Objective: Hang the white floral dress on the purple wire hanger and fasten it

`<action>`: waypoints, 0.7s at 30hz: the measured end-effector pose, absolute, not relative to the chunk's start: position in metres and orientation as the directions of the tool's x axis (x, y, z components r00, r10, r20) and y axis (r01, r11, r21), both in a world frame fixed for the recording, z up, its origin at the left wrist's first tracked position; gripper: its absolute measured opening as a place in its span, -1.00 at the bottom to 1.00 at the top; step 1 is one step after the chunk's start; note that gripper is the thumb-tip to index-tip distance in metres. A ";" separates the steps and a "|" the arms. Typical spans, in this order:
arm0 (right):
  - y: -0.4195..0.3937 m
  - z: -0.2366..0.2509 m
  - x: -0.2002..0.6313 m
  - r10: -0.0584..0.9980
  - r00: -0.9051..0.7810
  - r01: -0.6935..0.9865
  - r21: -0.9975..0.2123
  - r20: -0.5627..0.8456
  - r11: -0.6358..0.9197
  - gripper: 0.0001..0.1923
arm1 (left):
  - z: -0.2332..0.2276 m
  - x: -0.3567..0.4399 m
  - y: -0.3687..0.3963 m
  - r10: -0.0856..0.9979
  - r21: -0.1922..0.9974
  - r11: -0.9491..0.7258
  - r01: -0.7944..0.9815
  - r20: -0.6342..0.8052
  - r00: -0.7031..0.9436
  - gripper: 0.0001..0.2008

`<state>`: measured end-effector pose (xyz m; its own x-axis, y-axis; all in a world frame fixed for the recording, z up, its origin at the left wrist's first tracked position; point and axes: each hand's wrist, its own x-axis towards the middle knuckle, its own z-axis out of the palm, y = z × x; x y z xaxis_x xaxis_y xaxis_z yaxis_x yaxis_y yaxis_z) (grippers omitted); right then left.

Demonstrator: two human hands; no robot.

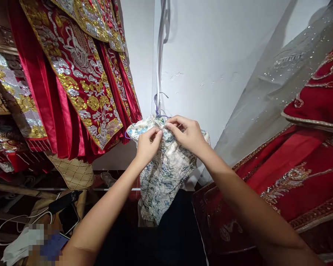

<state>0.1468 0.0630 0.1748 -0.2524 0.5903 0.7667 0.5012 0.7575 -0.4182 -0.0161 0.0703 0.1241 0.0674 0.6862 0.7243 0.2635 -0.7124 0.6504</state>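
I had my left hand (147, 145) and right hand (186, 133) pinching the collar of a pale floral brocade garment (162, 173) on its purple hanger (156, 107), beside red embroidered robes (77, 74).

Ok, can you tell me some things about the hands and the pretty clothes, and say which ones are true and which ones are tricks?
1. Both hands pinch the top of the pale flowery garment. True: the left hand and right hand meet at its collar.
2. The garment hangs on a purple hanger. True.
3. The garment in the hands is bright red. False: it is cream with blue and green patterns.
4. Red robes with gold embroidery hang on the left. True.
5. The wall behind is black. False: it is white.
6. The left hand holds a phone. False: a phone lies lower left, untouched.
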 end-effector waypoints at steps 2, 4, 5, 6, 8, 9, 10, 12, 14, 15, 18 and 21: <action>0.066 0.169 0.146 0.564 -0.239 0.537 -0.376 0.790 0.755 -0.82 | 0.119 -0.018 0.071 0.673 0.616 -0.713 0.335 0.735 0.080 -0.71; 0.069 0.165 0.146 0.533 -0.233 0.579 -0.324 0.813 0.748 -0.84 | 0.112 -0.018 0.072 0.642 0.518 -0.707 0.481 0.755 0.131 -0.73; 0.070 0.165 0.146 0.522 -0.218 0.595 -0.312 0.825 0.741 -0.84 | 0.105 -0.017 0.073 0.636 0.452 -0.692 0.562 0.750 0.180 -0.74; 0.072 0.165 0.148 0.514 -0.186 0.601 -0.317 0.837 0.734 -0.83 | 0.096 -0.016 0.073 0.646 0.389 -0.670 0.633 0.725 0.238 -0.76; 0.076 0.170 0.153 0.496 -0.086 0.581 -0.361 0.864 0.729 -0.81 | 0.072 -0.017 0.072 0.708 0.307 -0.624 0.719 0.612 0.353 -0.81; 0.078 0.174 0.157 0.481 -0.035 0.565 -0.379 0.876 0.733 -0.79 | 0.058 -0.018 0.070 0.740 0.291 -0.611 0.736 0.542 0.399 -0.82; 0.080 0.178 0.163 0.460 0.001 0.551 -0.384 0.888 0.741 -0.79 | 0.045 -0.021 0.067 0.761 0.284 -0.604 0.744 0.481 0.435 -0.83; 0.080 0.183 0.175 0.423 0.017 0.528 -0.368 0.906 0.765 -0.79 | 0.026 -0.029 0.063 0.775 0.302 -0.606 0.736 0.435 0.459 -0.83; 0.076 0.182 0.190 0.436 -0.006 0.476 -0.380 0.900 0.793 -0.79 | 0.022 -0.039 0.066 0.774 0.372 -0.597 0.711 0.499 0.389 -0.84; 0.072 0.180 0.197 0.476 -0.016 0.419 -0.427 0.879 0.801 -0.80 | 0.026 -0.043 0.071 0.772 0.424 -0.583 0.693 0.554 0.310 -0.83; 0.055 0.163 0.218 0.672 -0.057 0.162 -0.657 0.739 0.736 -0.81 | 0.053 -0.051 0.104 0.723 0.576 -0.548 0.607 0.690 -0.002 -0.53; 0.037 0.139 0.236 0.774 -0.106 0.018 -0.777 0.624 0.629 -0.79 | 0.084 -0.053 0.150 0.709 0.648 -0.527 0.550 0.692 -0.137 -0.24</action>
